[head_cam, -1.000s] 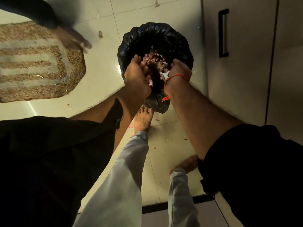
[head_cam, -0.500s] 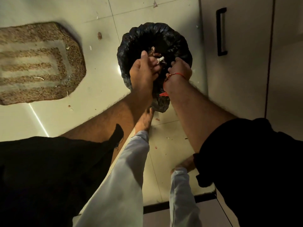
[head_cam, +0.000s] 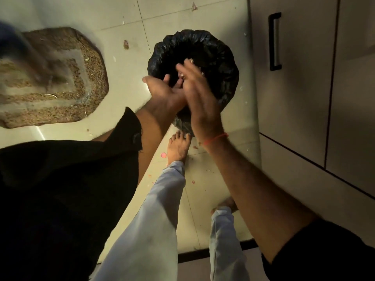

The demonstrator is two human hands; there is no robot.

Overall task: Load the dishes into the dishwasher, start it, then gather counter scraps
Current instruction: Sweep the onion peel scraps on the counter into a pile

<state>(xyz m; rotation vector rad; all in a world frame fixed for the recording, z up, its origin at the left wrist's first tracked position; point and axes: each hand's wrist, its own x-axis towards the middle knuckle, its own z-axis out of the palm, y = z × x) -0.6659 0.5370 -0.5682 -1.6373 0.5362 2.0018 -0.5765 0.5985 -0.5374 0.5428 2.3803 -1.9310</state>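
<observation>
Seen from the head camera, the left hand [head_cam: 162, 92] lies palm up, fingers loose, and the right hand [head_cam: 197, 92] presses flat against it, both above a black-lined bin [head_cam: 219, 57] on the tiled floor [head_cam: 125, 110]; pale scraps [head_cam: 190, 61] show inside.

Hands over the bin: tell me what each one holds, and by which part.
Nothing is gripped. The left hand lies open, palm up, over the bin; the right hand is flat with straight fingers, brushing across it. Small scraps show at the fingertips, too blurred to identify.
</observation>
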